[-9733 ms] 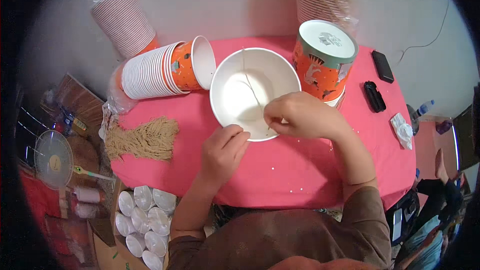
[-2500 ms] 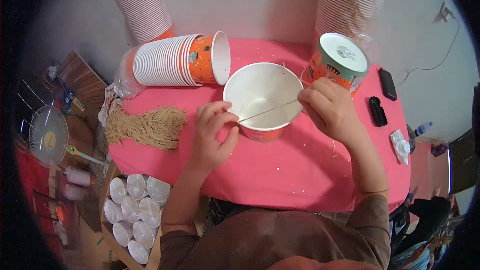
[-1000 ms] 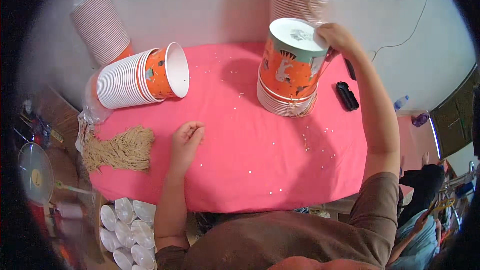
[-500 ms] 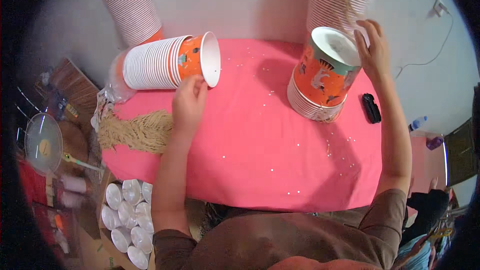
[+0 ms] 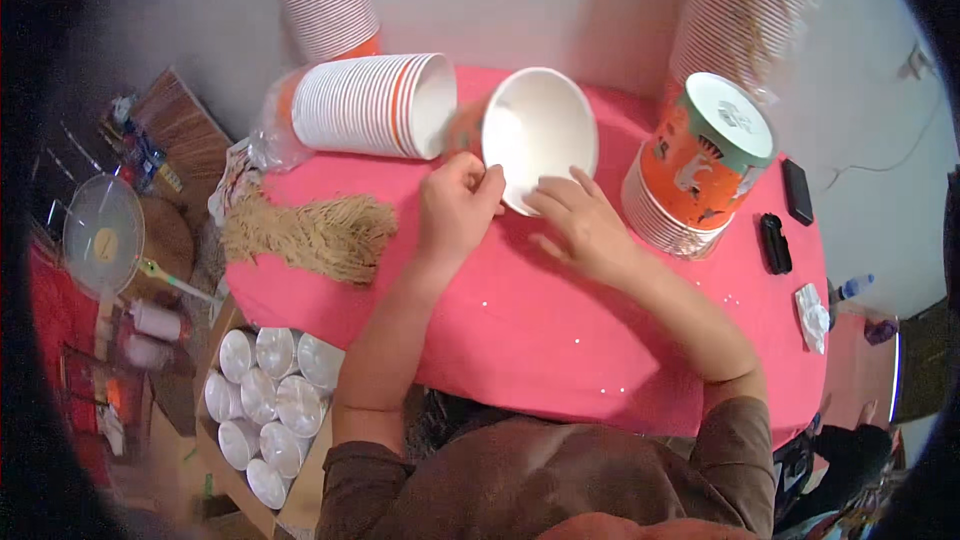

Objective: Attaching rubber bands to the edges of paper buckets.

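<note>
An orange paper tub [image 5: 545,130] with a white inside is tilted, its mouth facing me, over the middle of the pink table. My left hand [image 5: 460,202] pinches its rim at the lower left. The fingers of my right hand [image 5: 588,230] are spread at the rim's lower right, against or just in front of it. To the left, a nested stack of the same tubs [image 5: 360,105] lies on its side, partly in clear plastic. At the right, upside-down nested tubs [image 5: 700,170] stand with a patterned orange and green one on top.
A bundle of tan shredded strands [image 5: 310,235] lies at the table's left. Tall tub stacks [image 5: 745,10] stand at the back. A black phone-like slab [image 5: 797,190], a small black object [image 5: 774,243] and crumpled white paper [image 5: 812,318] lie right. A cardboard box [image 5: 235,490] holds clear cups.
My left hand has drawn one tub off the lying stack and moved it right. My right hand has left the upside-down tubs and come to its rim. The view has shifted.
</note>
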Available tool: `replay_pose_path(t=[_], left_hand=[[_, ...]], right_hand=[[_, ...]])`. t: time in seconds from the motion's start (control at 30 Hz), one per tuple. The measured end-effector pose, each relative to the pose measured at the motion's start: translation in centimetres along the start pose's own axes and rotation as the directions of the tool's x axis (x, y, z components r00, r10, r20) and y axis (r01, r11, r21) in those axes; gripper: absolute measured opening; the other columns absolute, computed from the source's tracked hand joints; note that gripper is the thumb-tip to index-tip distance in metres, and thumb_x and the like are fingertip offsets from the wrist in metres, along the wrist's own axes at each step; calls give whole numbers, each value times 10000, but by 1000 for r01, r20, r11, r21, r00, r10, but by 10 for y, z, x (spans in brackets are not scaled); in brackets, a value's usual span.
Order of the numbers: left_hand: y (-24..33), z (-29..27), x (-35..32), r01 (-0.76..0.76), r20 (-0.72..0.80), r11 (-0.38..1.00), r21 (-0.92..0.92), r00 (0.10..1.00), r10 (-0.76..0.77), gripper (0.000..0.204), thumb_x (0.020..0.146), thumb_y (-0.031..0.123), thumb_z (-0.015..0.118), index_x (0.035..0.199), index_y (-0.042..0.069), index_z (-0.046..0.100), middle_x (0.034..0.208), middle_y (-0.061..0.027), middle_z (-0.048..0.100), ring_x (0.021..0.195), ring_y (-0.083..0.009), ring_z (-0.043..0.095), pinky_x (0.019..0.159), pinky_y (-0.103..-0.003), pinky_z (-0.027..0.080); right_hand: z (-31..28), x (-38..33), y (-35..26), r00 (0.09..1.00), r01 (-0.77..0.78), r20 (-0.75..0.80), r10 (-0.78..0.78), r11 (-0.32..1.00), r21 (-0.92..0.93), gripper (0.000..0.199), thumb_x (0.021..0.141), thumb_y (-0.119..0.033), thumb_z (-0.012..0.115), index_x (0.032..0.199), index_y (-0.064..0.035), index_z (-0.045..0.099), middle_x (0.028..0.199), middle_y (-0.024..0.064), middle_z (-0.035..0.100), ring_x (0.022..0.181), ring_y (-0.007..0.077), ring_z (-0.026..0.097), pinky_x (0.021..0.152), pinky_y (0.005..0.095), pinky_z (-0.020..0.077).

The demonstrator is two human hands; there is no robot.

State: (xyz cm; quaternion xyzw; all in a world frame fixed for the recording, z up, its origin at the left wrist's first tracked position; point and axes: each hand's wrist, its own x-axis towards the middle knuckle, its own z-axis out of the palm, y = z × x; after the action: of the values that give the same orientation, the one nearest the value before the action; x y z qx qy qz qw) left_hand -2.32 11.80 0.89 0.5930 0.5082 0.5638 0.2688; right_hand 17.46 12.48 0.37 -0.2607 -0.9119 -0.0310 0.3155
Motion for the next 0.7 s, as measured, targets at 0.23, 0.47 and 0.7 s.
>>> replay_pose_path(t=[0.23,0.47,0.7], left_hand=[[9,-90,-20,180,-58,931,-319,976,-209,168,959,163,561,921,3,597,793,-63,640,704,-168,667,623,-269,536],[-56,-165,-22,-173,11,702,690,973,230,96,813,46,673,907,45,655,863,-102,617,817,-249,618,733,-363,493],[-86,-158,-18,-310,213,379,872,937,276,121,767,130,690,880,96,665,909,-68,605,923,-280,564,828,-417,433]], right_hand=[[-42,15,-33,989,36,-143,-24,996,81,332,671,-60,741,980,-57,618,776,88,594,760,291,598,753,410,470],[-49,3,-51,996,-16,89,17,1000,-9,216,808,-160,599,996,-56,605,777,63,582,752,259,602,729,412,462],[-51,6,-61,998,-10,56,4,993,114,475,702,-65,725,1155,-36,586,1008,132,582,943,320,571,818,417,469]])
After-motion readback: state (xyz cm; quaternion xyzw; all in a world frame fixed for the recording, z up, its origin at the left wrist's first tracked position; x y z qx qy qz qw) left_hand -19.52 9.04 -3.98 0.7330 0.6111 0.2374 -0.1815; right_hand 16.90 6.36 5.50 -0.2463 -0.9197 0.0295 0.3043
